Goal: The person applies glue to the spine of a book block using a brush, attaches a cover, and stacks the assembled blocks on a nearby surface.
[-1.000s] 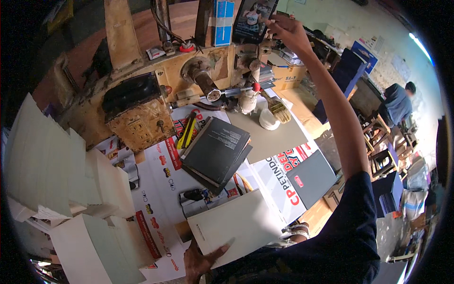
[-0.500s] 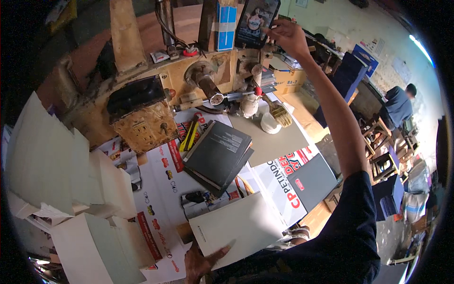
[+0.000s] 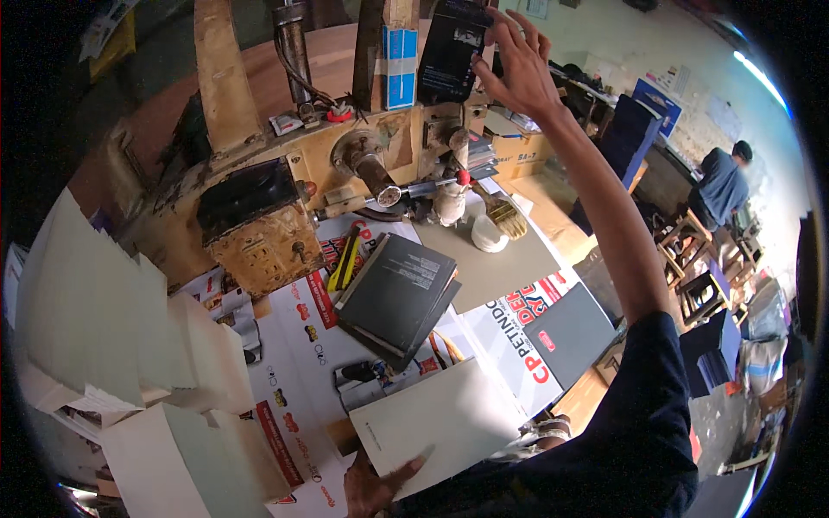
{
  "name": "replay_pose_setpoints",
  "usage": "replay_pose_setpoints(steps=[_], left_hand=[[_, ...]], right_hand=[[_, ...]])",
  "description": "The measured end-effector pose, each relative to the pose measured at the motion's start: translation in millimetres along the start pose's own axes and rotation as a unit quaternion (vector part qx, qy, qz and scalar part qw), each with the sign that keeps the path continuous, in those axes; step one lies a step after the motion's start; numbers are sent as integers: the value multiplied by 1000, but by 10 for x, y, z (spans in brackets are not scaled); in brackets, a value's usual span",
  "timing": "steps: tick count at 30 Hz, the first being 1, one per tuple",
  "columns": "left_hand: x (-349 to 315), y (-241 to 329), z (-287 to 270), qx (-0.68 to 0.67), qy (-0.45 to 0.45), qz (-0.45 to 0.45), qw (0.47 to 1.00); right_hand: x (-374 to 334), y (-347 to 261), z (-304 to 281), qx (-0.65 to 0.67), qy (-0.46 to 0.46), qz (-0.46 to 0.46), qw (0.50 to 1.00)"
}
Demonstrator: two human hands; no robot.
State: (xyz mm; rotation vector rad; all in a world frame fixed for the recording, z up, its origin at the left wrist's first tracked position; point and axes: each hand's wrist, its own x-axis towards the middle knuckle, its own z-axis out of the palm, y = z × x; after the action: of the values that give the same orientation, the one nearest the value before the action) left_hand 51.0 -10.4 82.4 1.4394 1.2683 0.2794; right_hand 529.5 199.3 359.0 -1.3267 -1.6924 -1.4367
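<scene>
My left hand grips the lower left corner of a pale, unbound-looking book, thumb on top and the other fingers hidden beneath. Up at the back, my right arm reaches to a dark phone propped upright on the wooden bench frame. My right hand has its fingers spread, some of them at the phone's right edge and screen. Between the hands lie dark-covered books stacked askew. A yellow cutter knife rests beside them.
Tall stacks of pale paper blocks crowd the left. Behind the books stand a rusty machine part, a white cup and a glue-stained brush. A dark cover lies at right. Another person works farther off.
The phone's screen has gone from a bright picture to a mostly dark display. My right hand's fingers have spread wider, and the view has shifted slightly. My left hand keeps its hold.
</scene>
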Motion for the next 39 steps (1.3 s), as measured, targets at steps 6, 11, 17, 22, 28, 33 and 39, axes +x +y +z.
replay_pose_setpoints(steps=[6, 11, 17, 22, 28, 33, 39], left_hand=[[-33, 73, 6, -16, 15, 2, 1000], [-32, 109, -24, 9, 8, -1, 1000], [-6, 23, 2, -21, 6, -20, 1000], [4, 44, -25, -5, -5, 11, 1000], [-17, 111, -23, -9, -14, -4, 1000], [47, -2, -19, 25, -18, 14, 999], [14, 55, -17, 51, 1, 29, 998]], right_hand=[[-89, 45, 23, -3, -16, 13, 1000], [-86, 57, 23, -4, -19, 9, 1000], [-47, 55, 74, 8, -20, -2, 1000], [-19, 39, 97, -6, -17, 4, 1000], [-44, 81, 97, -19, -30, 0, 999], [-1, 70, 42, -19, -11, 1, 1000], [-16, 56, 41, -20, -33, 1, 999]])
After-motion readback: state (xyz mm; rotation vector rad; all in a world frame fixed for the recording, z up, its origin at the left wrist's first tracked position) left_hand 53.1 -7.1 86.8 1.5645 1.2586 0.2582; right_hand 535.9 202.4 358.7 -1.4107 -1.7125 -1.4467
